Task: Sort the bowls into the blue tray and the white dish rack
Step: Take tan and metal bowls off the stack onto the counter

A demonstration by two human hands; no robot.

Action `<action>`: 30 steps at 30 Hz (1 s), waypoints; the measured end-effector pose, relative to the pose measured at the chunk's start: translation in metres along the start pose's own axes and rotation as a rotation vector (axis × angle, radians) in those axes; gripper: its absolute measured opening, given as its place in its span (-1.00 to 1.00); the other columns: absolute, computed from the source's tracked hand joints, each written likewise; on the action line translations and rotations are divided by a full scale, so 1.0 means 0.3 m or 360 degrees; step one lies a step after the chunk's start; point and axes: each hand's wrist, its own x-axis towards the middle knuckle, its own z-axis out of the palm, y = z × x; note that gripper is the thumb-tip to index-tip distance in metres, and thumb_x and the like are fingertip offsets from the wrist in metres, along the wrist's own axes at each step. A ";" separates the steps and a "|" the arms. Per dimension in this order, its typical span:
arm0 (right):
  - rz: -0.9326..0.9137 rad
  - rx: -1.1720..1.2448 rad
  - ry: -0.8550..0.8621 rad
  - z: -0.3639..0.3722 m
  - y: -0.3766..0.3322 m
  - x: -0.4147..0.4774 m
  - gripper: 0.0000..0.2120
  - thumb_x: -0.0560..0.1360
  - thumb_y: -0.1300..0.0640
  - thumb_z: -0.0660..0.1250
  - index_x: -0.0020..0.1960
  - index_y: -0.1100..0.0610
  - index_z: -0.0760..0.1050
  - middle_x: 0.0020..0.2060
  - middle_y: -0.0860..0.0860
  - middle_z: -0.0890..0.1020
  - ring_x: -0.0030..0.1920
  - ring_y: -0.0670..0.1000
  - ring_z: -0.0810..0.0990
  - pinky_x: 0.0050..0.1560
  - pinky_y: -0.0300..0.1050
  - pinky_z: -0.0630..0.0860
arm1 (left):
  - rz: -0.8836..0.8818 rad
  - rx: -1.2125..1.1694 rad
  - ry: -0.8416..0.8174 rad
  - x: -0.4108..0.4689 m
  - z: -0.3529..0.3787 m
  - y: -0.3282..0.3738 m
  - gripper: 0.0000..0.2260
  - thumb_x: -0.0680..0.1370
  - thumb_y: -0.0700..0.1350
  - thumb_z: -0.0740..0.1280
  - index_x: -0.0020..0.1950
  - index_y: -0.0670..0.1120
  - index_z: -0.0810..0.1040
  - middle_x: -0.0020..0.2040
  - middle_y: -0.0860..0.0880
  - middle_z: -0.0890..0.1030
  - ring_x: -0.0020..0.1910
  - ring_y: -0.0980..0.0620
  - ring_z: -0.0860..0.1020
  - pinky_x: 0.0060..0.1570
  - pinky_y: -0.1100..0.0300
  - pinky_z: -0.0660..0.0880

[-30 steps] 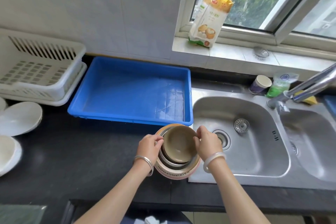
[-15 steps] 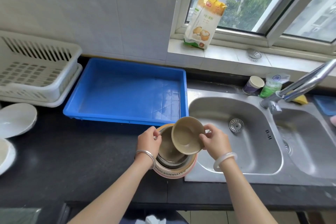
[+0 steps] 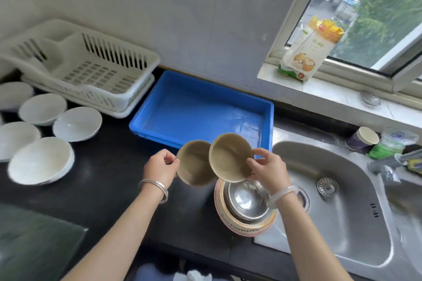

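Tan bowl (image 3: 194, 164) pinched in left grip (image 3: 159, 167), second tan bowl (image 3: 228, 157) in right grip (image 3: 267, 171); five white bowls (image 3: 77, 123).

Tray (image 3: 205, 109) floor is seen open just beyond gripped left bowl (image 3: 195, 164) and right bowl (image 3: 228, 157); only its near rim lies between. Rack (image 3: 96, 70) is set further left of left hand (image 3: 159, 167), open counter (image 3: 109, 178) between, white bowls (image 3: 77, 123) crowded far left. Stack (image 3: 246, 203) is placed directly under right hand (image 3: 267, 172); sink (image 3: 342, 223) is open to its right.
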 end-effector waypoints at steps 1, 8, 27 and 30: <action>0.0004 0.0011 -0.0060 0.045 -0.015 0.012 -0.87 0.47 0.23 0.32 -0.05 0.02 0.54 -0.30 0.01 0.65 -0.43 -0.06 0.64 -0.31 -0.12 0.65 | -0.0051 -0.0038 0.0050 0.011 -0.041 -0.029 -0.91 0.47 -0.19 0.34 -0.24 -0.12 0.51 -0.24 -0.08 0.63 -0.21 -0.07 0.64 -0.06 -0.05 0.62; 0.0028 0.0019 -0.0420 0.404 -0.108 0.077 -0.88 0.48 0.28 0.28 -0.03 0.11 0.51 -0.13 0.15 0.59 -0.22 0.10 0.62 -0.49 -0.33 0.56 | -0.0404 -0.0362 0.0405 0.050 -0.281 -0.244 -0.82 0.47 -0.27 0.31 -0.33 -0.13 0.44 -0.28 -0.16 0.56 -0.27 -0.10 0.56 -0.12 0.01 0.62; 0.0229 -0.0188 -0.0737 1.088 -0.285 0.209 -0.68 0.51 0.30 0.23 0.25 0.18 0.45 0.01 0.10 0.52 -0.34 0.06 0.60 -0.40 -0.21 0.61 | -0.0904 -0.0887 0.0860 0.143 -0.524 -0.561 -0.80 0.46 -0.37 0.29 -0.32 -0.17 0.42 -0.31 -0.13 0.48 -0.19 -0.14 0.53 -0.06 0.08 0.55; 0.0250 -0.0206 -0.0735 1.122 -0.282 0.221 -0.67 0.52 0.29 0.23 0.28 0.18 0.43 -0.04 0.07 0.50 -0.39 -0.01 0.58 -0.11 -0.04 0.65 | -0.0934 -0.0912 0.0890 0.149 -0.519 -0.573 -0.81 0.46 -0.37 0.30 -0.31 -0.17 0.43 -0.28 -0.15 0.49 -0.19 -0.16 0.54 -0.04 0.03 0.57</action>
